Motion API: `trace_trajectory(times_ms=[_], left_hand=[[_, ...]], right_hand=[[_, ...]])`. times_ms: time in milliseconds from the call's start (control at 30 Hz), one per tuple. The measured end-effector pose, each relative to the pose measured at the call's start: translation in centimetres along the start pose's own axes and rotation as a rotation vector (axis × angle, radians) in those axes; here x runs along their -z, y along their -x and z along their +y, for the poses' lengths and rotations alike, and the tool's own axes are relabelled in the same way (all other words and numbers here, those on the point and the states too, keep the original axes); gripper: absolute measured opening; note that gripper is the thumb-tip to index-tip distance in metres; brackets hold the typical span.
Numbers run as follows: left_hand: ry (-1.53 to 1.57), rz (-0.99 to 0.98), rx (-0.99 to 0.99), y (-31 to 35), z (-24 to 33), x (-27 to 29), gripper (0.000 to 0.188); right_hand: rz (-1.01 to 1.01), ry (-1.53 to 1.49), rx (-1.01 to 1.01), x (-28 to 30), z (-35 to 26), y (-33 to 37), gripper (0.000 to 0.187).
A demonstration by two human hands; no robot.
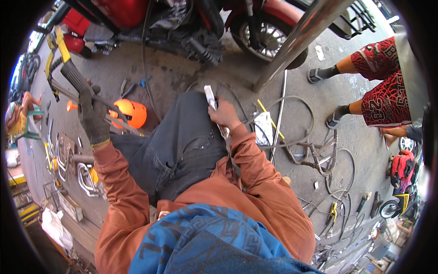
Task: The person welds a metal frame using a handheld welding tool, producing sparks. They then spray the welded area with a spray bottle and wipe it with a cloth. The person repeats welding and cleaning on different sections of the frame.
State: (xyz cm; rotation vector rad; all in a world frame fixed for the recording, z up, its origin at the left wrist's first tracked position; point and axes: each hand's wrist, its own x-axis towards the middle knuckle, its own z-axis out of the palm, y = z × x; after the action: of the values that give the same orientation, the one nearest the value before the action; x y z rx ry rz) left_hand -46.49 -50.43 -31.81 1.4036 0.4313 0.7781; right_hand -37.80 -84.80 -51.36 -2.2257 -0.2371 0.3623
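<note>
My left hand (pixel 92 116), in a dark work glove, is closed round a tool with a black ribbed handle (pixel 75 76) and a yellow head (pixel 60 44), held up to the left of my knee. Bare and closed, my right hand (pixel 226 114) rests on my right thigh. It grips a narrow white strip (pixel 209 95), whose ends stick out above and below the fingers; what it is made of I cannot tell. Below the gloved hand, a bright orange rounded container (pixel 132 114) stands on the ground. Pliers (pixel 129 90) lie just beyond it.
A red motorcycle's front wheel (pixel 264 39) and a slanting metal post (pixel 296 45) stand ahead. At right are a person's legs in red shorts (pixel 381 86), a bent metal frame (pixel 315 153) and looped cables (pixel 351 182). Bent metal tubes (pixel 54 146) lie at left.
</note>
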Motion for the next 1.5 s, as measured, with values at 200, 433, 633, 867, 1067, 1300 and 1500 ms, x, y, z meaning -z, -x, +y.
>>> trace_trajectory(times_ms=[200,433,633,867,1067,1300,1500], left_hand=[[0.120,-0.062,-0.008,-0.2,-0.3,0.7,0.042],[0.071,0.050,-0.012,0.8,0.5,0.0,0.043],[0.061,-0.025,-0.018,0.5,0.0,1.1,0.042],[-0.457,-0.161,-0.658,-0.2,-2.7,2.8,0.043],[0.017,-0.091,-0.039,-0.8,-1.7,3.8,0.052],[-0.549,-0.155,-0.696,-0.2,-2.4,3.2,0.060],[0.120,-0.015,0.085,-0.5,-0.8,3.2,0.049]], right_hand=[[0.368,-0.136,0.121,5.6,0.5,-1.7,0.027],[0.745,-0.025,0.341,14.3,-9.5,-7.8,0.037],[0.715,0.554,0.275,19.3,-15.1,-15.4,0.033],[0.507,0.673,0.116,20.0,-17.8,-18.9,0.067],[0.513,0.615,0.232,20.1,-18.5,-21.6,0.074],[0.644,0.368,0.329,22.6,-17.9,-27.9,0.076],[0.267,0.558,0.817,24.8,-18.9,-34.3,0.053]])
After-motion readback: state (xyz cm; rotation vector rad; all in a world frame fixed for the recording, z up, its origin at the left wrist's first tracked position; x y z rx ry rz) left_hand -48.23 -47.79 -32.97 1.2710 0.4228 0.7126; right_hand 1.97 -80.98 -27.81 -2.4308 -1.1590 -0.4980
